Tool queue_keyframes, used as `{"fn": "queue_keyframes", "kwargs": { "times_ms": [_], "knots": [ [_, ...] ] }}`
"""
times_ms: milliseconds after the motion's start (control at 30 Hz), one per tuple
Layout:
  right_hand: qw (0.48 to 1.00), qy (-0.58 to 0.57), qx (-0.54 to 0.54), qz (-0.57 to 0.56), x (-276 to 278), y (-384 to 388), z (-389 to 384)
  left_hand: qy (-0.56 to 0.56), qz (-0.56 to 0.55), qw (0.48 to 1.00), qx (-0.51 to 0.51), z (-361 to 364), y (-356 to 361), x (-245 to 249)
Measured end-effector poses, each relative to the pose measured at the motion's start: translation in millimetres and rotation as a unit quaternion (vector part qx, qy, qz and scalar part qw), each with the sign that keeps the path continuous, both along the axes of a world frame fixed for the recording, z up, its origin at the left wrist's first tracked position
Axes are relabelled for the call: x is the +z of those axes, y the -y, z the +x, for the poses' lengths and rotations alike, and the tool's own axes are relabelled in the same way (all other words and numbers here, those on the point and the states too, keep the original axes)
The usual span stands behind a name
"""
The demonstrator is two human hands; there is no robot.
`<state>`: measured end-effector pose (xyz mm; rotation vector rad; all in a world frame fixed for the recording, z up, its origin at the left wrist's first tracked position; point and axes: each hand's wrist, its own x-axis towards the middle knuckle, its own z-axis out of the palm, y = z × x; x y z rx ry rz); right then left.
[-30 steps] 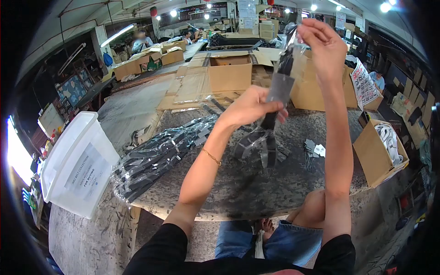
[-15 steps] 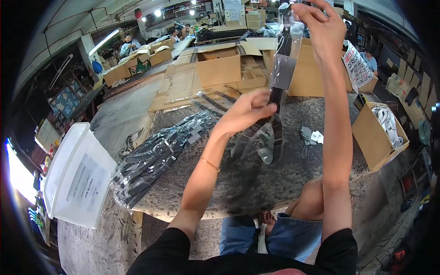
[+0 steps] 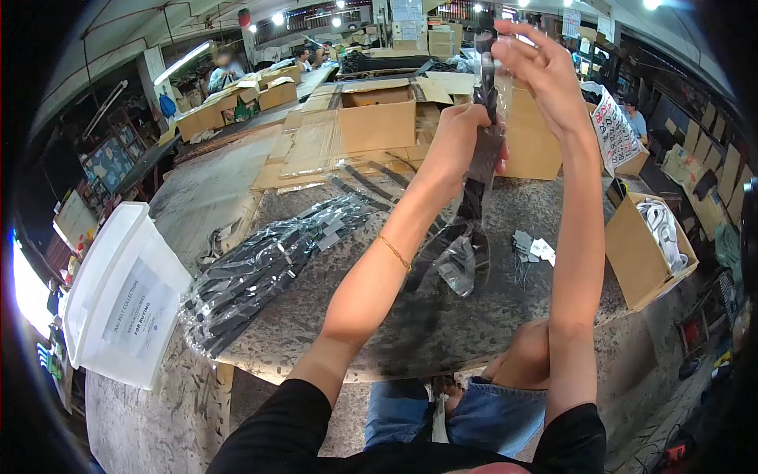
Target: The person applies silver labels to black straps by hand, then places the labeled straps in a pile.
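A black belt in a clear plastic sleeve [image 3: 484, 158] hangs upright in front of me, its lower end looping down onto the dark table. My left hand [image 3: 464, 141] is wrapped around its upper part, with fingertips showing on the far side. Above that, my right hand [image 3: 545, 75] pinches at the top of the sleeve near the buckle end; the exact contact is hard to make out. To the left lies a pile of black belts in plastic sleeves [image 3: 276, 265]. Small grey and white tags [image 3: 530, 247] lie on the table to the right.
A white plastic bin [image 3: 126, 300] with a paper label stands at the left. At the right is a cardboard box [image 3: 632, 253] holding white straps [image 3: 662, 233]. Open cartons [image 3: 377, 118] and flat cardboard cover the far table. Other people are in the background.
My left hand has slid up along the sleeved belt, closer to the top. My right hand has come down slightly, staying at the upper end. The camera view has shifted a little.
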<state>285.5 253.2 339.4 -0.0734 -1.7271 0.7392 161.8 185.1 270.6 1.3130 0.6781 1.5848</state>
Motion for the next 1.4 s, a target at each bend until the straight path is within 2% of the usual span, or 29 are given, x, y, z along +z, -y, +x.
{"fn": "queue_keyframes", "kwargs": {
  "times_ms": [167, 300, 367, 500, 567, 700, 733, 800, 833, 867, 900, 967, 1033, 1067, 1100, 1167, 1200, 1233, 1267, 1300, 1367, 1400],
  "knots": [
    [0.995, 0.088, -0.038, 0.009, -0.2, -12.7, 6.4, -0.038, 0.002, 0.999, 0.023, -2.4, 2.0, -2.4],
    [0.996, 0.025, -0.075, 0.029, -1.0, -10.7, 0.4, -0.080, -0.005, 0.996, 0.045, -1.0, 10.1, -3.8],
    [0.996, 0.019, -0.085, 0.036, -1.2, -8.1, -2.3, -0.034, -0.010, 0.998, 0.049, -1.7, 13.0, -3.9],
    [0.998, 0.043, -0.030, 0.041, -2.6, -7.3, -7.7, -0.025, -0.014, 0.999, 0.033, -8.6, 7.2, -5.9],
    [0.993, 0.111, -0.040, 0.031, -2.9, 5.4, -6.8, -0.020, -0.011, 0.999, 0.042, -12.0, 7.7, -4.9],
    [0.985, 0.136, -0.017, 0.101, -3.0, -10.2, -6.1, -0.034, -0.012, 0.998, 0.047, -16.8, 13.4, -2.7],
    [0.985, 0.136, -0.017, 0.101, -2.5, -12.2, -6.4, -0.041, 0.022, 0.998, 0.038, -16.0, 15.6, -5.0],
    [0.997, 0.077, -0.022, 0.008, -1.7, -14.2, -6.4, -0.049, 0.057, 0.997, 0.027, -15.9, 19.1, -12.9],
    [0.997, 0.075, -0.023, 0.008, -0.8, -11.9, -6.4, -0.104, 0.075, 0.991, 0.027, -17.8, 18.7, -22.1],
    [0.999, 0.024, -0.044, -0.003, 0.2, -9.8, -6.9, -0.159, 0.093, 0.983, 0.027, -19.6, 17.5, -30.8],
    [0.997, -0.026, -0.065, -0.014, 0.8, -7.3, -8.0, -0.161, 0.093, 0.982, 0.025, -21.6, 15.9, -38.5],
    [0.995, -0.053, -0.079, -0.031, 0.8, -5.2, -9.0, -0.122, 0.052, 0.990, -0.041, -26.6, 12.4, -52.0],
    [0.984, -0.080, -0.145, -0.072, 1.5, -3.8, -9.7, -0.153, 0.050, 0.984, -0.076, -33.8, 12.3, -60.5],
    [0.984, -0.080, -0.144, -0.071, 1.3, -2.7, -10.5, -0.183, 0.048, 0.976, -0.109, -36.6, 12.6, -63.8],
    [0.982, -0.105, -0.133, -0.083, 1.3, 0.5, -11.7, -0.183, 0.048, 0.976, -0.107, -36.6, 16.4, -66.5],
    [0.979, -0.131, -0.121, -0.096, 1.9, 1.8, -11.6, -0.175, 0.035, 0.968, -0.178, -35.7, 26.3, -74.9],
    [0.985, -0.100, -0.105, -0.093, 2.0, -1.5, -9.1, -0.159, 0.072, 0.964, -0.202, -32.0, 23.4, -82.6],
    [0.989, -0.069, -0.089, -0.092, 1.4, -6.0, -6.8, -0.087, 0.102, 0.964, -0.230, -17.0, 20.7, -94.5],
    [0.996, -0.049, -0.064, -0.039, 0.6, -11.9, -5.2, -0.070, 0.083, 0.958, -0.265, -8.4, 22.0, -106.3],
    [0.995, -0.044, -0.068, -0.060, 1.4, -13.9, -3.3, -0.048, 0.063, 0.951, -0.298, 1.6, 28.0, -113.1],
    [0.991, -0.060, -0.116, -0.009, 9.0, -6.7, -3.5, -0.022, 0.047, 0.945, -0.324, 17.9, 25.0, -140.3],
    [0.990, -0.091, -0.098, -0.044, 10.3, -12.4, 2.1, -0.071, 0.061, 0.944, -0.317, 24.0, 23.1, -155.1]
  ]
}}
